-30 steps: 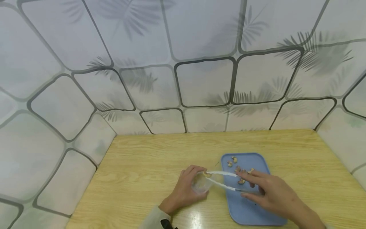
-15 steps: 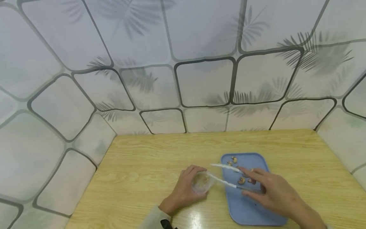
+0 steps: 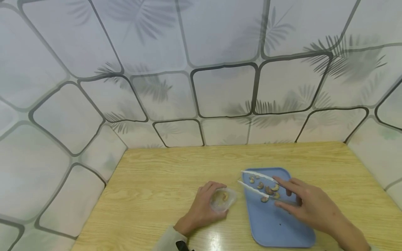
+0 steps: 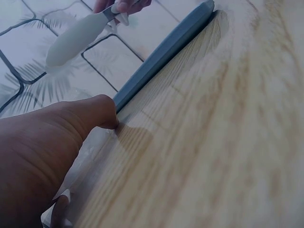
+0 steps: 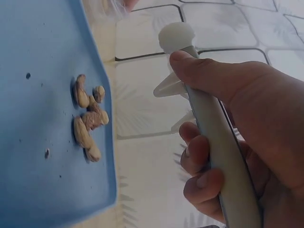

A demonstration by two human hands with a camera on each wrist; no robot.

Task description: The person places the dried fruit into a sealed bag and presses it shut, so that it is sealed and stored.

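Over the blue tray (image 3: 267, 230), tongs (image 3: 253, 190) with nothing between their tips

Our right hand (image 3: 309, 202) grips the tongs between thumb and curled fingers, their arms apart. Our left hand (image 3: 202, 205) curls round a clear cup (image 3: 231, 199) beside the tray. We see at least one nut (image 3: 225, 197) inside the cup; more underneath, we cannot tell. Several nuts (image 3: 268, 190) lie on the tray's far half, so we judge most are left.
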